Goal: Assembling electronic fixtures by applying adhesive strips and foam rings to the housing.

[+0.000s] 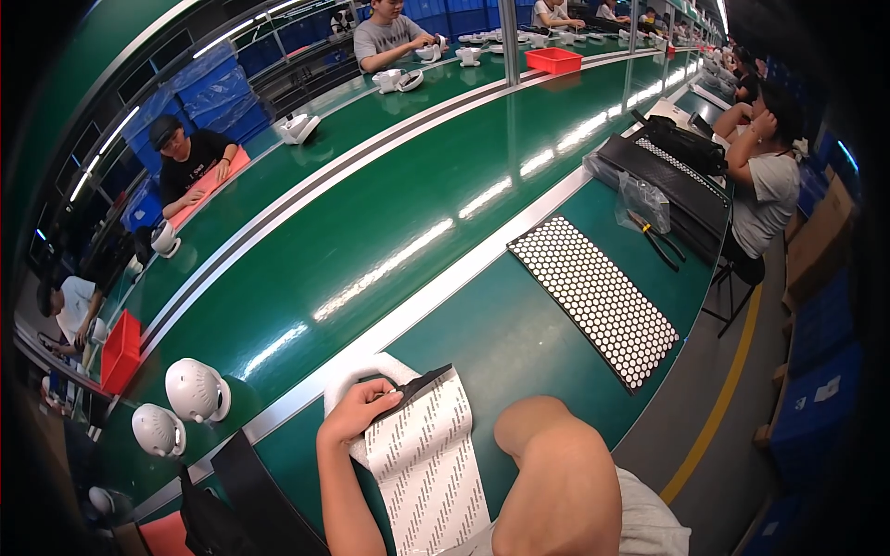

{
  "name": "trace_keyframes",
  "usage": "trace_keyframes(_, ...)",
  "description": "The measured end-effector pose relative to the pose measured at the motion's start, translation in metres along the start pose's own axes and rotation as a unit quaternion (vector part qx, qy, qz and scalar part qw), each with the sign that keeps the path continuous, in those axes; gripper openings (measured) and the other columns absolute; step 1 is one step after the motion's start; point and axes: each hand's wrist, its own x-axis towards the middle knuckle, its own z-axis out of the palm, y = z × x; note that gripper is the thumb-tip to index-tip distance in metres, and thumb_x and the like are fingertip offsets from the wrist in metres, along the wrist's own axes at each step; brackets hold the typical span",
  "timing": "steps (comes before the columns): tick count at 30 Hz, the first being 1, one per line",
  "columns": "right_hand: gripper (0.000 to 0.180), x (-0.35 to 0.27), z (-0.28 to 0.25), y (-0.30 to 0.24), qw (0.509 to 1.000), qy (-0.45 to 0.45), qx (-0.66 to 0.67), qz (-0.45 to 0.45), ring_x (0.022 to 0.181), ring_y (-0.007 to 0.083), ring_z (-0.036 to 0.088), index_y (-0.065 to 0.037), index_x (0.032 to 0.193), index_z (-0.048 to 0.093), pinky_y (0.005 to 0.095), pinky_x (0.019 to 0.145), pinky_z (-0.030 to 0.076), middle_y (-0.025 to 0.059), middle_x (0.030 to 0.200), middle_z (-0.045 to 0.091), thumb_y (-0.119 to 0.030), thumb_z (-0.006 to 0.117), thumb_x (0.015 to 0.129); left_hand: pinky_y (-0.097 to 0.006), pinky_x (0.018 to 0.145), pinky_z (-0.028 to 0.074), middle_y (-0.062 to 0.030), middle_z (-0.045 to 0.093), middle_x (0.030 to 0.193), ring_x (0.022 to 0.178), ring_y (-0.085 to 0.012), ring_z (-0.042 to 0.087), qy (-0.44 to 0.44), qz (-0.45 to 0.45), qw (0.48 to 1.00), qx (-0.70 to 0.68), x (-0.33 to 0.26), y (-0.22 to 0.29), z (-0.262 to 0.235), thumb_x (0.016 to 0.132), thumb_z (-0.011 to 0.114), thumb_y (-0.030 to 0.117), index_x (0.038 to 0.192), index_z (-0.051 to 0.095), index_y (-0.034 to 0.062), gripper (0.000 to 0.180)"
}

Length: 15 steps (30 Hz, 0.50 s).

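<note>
My left hand (357, 412) pinches the black top edge of a sheet with white printed backing paper (428, 454). The sheet runs down toward me, slightly wavy, with its lower end out of sight. Behind my left hand lies a white rounded plastic part (371, 365), mostly covered by the hand and sheet. My right arm (556, 463) is bent beside the sheet, elbow pointing away; the right hand itself does not show. Further right on the green bench rests a black sheet covered in white round dots (603, 306).
Yellow-and-black-handled pliers (660, 243) and a clear plastic bag (642, 206) lie near stacked black sheets (667, 190). Two white rounded housings (197, 389) stand on the green conveyor (399, 232) at left. Black material (269, 491) lies left of my arm. Co-workers sit around the line.
</note>
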Motion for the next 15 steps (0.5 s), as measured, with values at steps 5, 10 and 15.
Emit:
trace_keyframes(5,0.019,0.002,0.002,0.001,1.000,0.002,0.002,0.006,0.046,0.0217,0.052,-0.003,0.058,0.050,0.0292,0.042,0.042,0.0082,0.050,0.048,-0.012,0.057,0.074,-0.017,0.047,0.030,0.0071,0.047,0.062,0.054,-0.0003,0.039,-0.001,0.004,1.000,0.002,-0.002,0.001,-0.001,0.081,0.057,0.020,0.074,0.053,0.0055,0.017)
trace_keyframes(10,0.019,0.000,0.004,-0.001,1.000,0.028,-0.009,-0.001,0.046,0.0225,0.051,-0.003,0.058,0.050,0.0298,0.043,0.042,0.0078,0.050,0.047,-0.011,0.056,0.074,-0.017,0.048,0.030,0.0070,0.047,0.063,0.056,-0.0003,0.039,-0.003,0.004,1.000,-0.003,0.000,0.003,0.002,0.081,0.058,0.021,0.074,0.053,0.0057,0.017)
trace_keyframes(15,0.017,0.006,-0.005,-0.012,0.995,-0.065,-0.042,0.056,0.048,0.0214,0.051,-0.005,0.058,0.051,0.0301,0.046,0.042,0.0068,0.051,0.047,-0.011,0.055,0.073,-0.017,0.048,0.031,0.0068,0.048,0.064,0.057,-0.0003,0.040,-0.008,0.016,1.000,0.001,0.002,0.005,0.006,0.081,0.058,0.021,0.074,0.053,0.0061,0.017)
